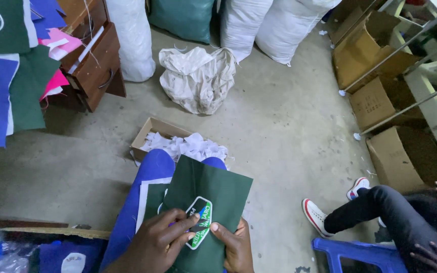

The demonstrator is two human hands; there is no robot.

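Green cloth (218, 189) on lap, pinched at its badge (200, 222) between left hand (160, 242) and right hand (234, 246).

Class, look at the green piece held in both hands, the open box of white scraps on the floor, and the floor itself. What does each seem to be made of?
Green piece: probably woven cloth with a matte finish; it folds softly, and a glossier badge sits on it under the left hand and right hand. Box: brown cardboard, with thin flat walls. Floor: likely bare concrete, grey, dull and mottled.
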